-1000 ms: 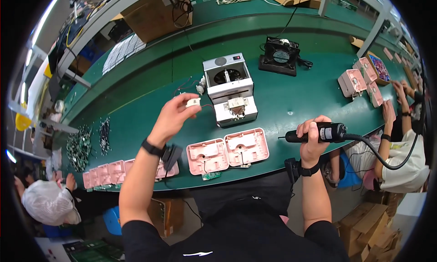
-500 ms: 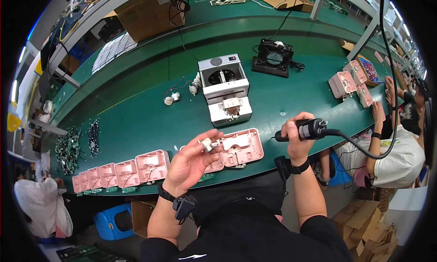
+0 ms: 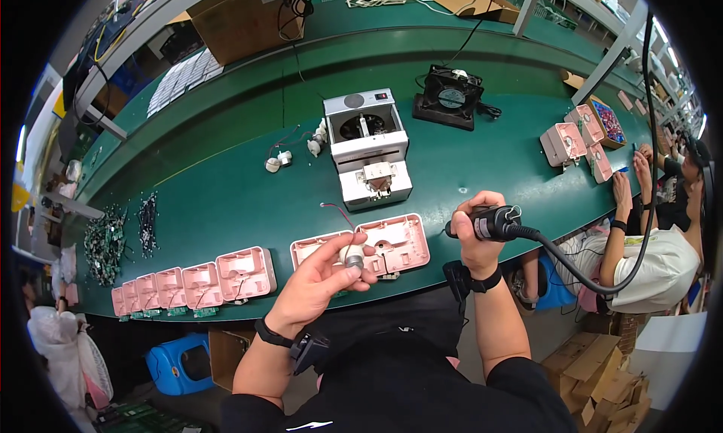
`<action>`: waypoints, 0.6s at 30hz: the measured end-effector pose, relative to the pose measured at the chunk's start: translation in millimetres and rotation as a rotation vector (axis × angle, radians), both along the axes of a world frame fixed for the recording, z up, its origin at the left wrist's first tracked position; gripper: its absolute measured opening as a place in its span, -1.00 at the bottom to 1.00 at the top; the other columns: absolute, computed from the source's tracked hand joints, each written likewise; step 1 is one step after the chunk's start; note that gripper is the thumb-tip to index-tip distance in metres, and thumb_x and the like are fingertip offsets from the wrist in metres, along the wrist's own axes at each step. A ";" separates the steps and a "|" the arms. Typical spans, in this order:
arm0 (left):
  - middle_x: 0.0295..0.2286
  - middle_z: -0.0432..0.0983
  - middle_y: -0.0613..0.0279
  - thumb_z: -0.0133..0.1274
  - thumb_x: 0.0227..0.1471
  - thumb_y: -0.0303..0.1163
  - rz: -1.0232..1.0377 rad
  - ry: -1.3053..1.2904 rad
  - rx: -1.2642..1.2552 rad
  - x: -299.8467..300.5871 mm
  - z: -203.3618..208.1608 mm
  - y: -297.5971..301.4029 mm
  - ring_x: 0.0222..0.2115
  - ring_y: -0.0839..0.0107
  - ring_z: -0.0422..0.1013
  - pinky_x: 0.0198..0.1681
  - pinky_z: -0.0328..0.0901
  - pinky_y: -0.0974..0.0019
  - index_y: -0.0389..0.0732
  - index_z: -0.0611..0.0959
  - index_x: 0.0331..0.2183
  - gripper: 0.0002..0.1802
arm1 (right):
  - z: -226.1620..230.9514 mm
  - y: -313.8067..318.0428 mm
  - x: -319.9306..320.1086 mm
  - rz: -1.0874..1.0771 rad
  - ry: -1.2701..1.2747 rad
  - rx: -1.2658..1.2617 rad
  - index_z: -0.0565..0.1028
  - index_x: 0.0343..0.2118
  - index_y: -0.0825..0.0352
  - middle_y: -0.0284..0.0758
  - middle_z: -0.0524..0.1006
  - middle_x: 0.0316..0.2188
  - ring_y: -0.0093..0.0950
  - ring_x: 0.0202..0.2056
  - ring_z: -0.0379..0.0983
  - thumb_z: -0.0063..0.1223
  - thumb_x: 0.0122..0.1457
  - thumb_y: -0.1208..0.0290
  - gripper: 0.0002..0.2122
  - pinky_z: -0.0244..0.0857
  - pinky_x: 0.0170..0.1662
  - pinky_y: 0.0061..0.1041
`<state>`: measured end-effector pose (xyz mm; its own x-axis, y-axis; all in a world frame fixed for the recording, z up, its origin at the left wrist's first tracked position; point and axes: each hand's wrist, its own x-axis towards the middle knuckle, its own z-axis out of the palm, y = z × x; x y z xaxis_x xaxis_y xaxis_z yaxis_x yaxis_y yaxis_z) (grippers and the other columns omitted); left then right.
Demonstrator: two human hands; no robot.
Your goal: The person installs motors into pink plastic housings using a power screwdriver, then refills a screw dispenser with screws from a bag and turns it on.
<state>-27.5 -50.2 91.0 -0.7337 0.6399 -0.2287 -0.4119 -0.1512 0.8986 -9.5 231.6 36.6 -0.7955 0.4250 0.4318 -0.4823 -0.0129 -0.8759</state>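
Observation:
My left hand point(image 3: 318, 280) pinches a small motor point(image 3: 352, 257) with a white cap, a silver end and a thin red wire sticking up. Below it on the bench lies an opened pink plastic housing point(image 3: 410, 237), its two halves side by side; my fingers cover part of the left half. In my right hand point(image 3: 473, 241) is a black electric screwdriver point(image 3: 495, 224), gripped round its body, with a thick cable running off to the right. Its tip points left, clear of the housing.
A white-grey machine point(image 3: 374, 178) stands beyond the housing, with loose motors point(image 3: 284, 158) to its left and a black fan point(image 3: 452, 94) to its right. A row of pink housings point(image 3: 245, 271) lines the left front edge. People sit at right and left.
My left hand has turned over and closed its fingertips round the motor, so its silver end and red wire now show. The screwdriver has shifted slightly left and its cable hangs lower.

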 end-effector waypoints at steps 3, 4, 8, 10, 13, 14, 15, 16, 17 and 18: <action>-0.04 0.48 -0.01 -0.03 0.26 -0.45 -0.036 0.037 0.020 0.5 -0.8 2.4 -0.21 0.34 0.51 -0.09 0.44 0.32 -0.26 0.27 0.24 -0.44 | 1.8 -0.4 -0.7 -0.003 -0.011 0.000 0.31 -0.16 0.33 -0.38 0.45 -0.48 -0.70 -0.47 0.35 0.20 0.00 0.73 -0.62 0.27 -0.37 -0.68; -0.06 0.49 0.02 -0.04 0.27 -0.46 -0.055 0.056 0.029 0.6 -1.4 3.0 -0.21 0.37 0.51 -0.08 0.43 0.32 -0.26 0.27 0.24 -0.45 | 2.1 -0.3 -0.8 -0.006 -0.016 -0.001 0.31 -0.16 0.33 -0.38 0.45 -0.48 -0.70 -0.48 0.35 0.20 -0.01 0.73 -0.62 0.27 -0.37 -0.68; -0.10 0.52 0.00 -0.05 0.27 -0.47 -0.091 0.033 0.047 1.5 -4.9 1.1 -0.23 0.38 0.50 -0.09 0.42 0.32 -0.26 0.27 0.25 -0.45 | 1.1 -0.4 0.5 0.018 -0.004 0.011 0.31 -0.17 0.33 -0.39 0.45 -0.49 -0.70 -0.48 0.35 0.20 -0.01 0.73 -0.62 0.27 -0.37 -0.69; -0.11 0.52 -0.01 -0.06 0.27 -0.46 -0.096 0.042 0.057 2.1 -10.3 0.4 -0.23 0.38 0.50 -0.10 0.42 0.32 -0.25 0.27 0.25 -0.45 | 1.3 -0.6 0.5 0.019 0.000 0.016 0.31 -0.17 0.33 -0.39 0.45 -0.49 -0.70 -0.48 0.35 0.20 -0.01 0.73 -0.62 0.27 -0.37 -0.69; -0.11 0.51 -0.02 -0.08 0.28 -0.45 -0.103 0.068 0.078 3.3 -15.8 0.1 -0.24 0.39 0.50 -0.11 0.42 0.32 -0.25 0.26 0.26 -0.45 | 1.6 0.0 0.4 0.024 0.016 0.027 0.31 -0.17 0.33 -0.39 0.45 -0.50 -0.70 -0.48 0.35 0.20 -0.01 0.73 -0.63 0.27 -0.37 -0.69; -0.12 0.52 -0.02 -0.09 0.29 -0.45 -0.106 0.062 0.079 3.9 -15.8 0.0 -0.25 0.38 0.50 -0.12 0.42 0.32 -0.25 0.26 0.25 -0.46 | 1.6 0.4 0.5 0.020 0.015 0.023 0.31 -0.17 0.33 -0.39 0.46 -0.50 -0.70 -0.48 0.35 0.20 -0.01 0.73 -0.63 0.27 -0.37 -0.69; -0.14 0.53 -0.02 -0.09 0.29 -0.44 -0.108 0.056 0.081 4.6 -16.1 -0.1 -0.25 0.38 0.51 -0.12 0.42 0.32 -0.26 0.27 0.24 -0.48 | 1.3 0.7 0.6 0.017 0.013 0.019 0.31 -0.17 0.33 -0.38 0.46 -0.50 -0.70 -0.48 0.35 0.20 -0.01 0.72 -0.63 0.27 -0.37 -0.68; -0.15 0.54 -0.02 -0.10 0.29 -0.44 -0.110 0.050 0.082 5.0 -16.4 -0.2 -0.26 0.37 0.51 -0.13 0.42 0.31 -0.26 0.28 0.24 -0.49 | 0.9 1.1 0.5 0.014 0.012 0.015 0.31 -0.17 0.33 -0.38 0.46 -0.50 -0.70 -0.48 0.35 0.20 0.00 0.72 -0.63 0.27 -0.37 -0.68; -0.15 0.54 -0.02 -0.10 0.29 -0.44 -0.109 0.048 0.082 4.9 -17.5 -0.5 -0.26 0.37 0.51 -0.13 0.42 0.31 -0.26 0.28 0.24 -0.49 | 0.2 2.2 0.0 0.014 0.010 0.014 0.31 -0.17 0.33 -0.38 0.46 -0.50 -0.70 -0.48 0.35 0.20 0.00 0.72 -0.63 0.27 -0.37 -0.68; -0.17 0.54 -0.03 -0.11 0.30 -0.43 -0.103 0.020 0.078 4.5 -19.4 -1.3 -0.26 0.37 0.52 -0.13 0.42 0.31 -0.26 0.29 0.22 -0.51 | -0.8 4.0 -0.8 0.009 0.014 0.042 0.29 -0.16 0.33 -0.36 0.46 -0.50 -0.66 -0.51 0.36 0.19 0.03 0.68 -0.65 0.29 -0.40 -0.65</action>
<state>-22.9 -51.5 71.6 -0.6673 0.7271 -0.1613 -0.4110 -0.1790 0.8939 -10.3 235.7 35.7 -0.7928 0.3994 0.4604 -0.4948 0.0195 -0.8688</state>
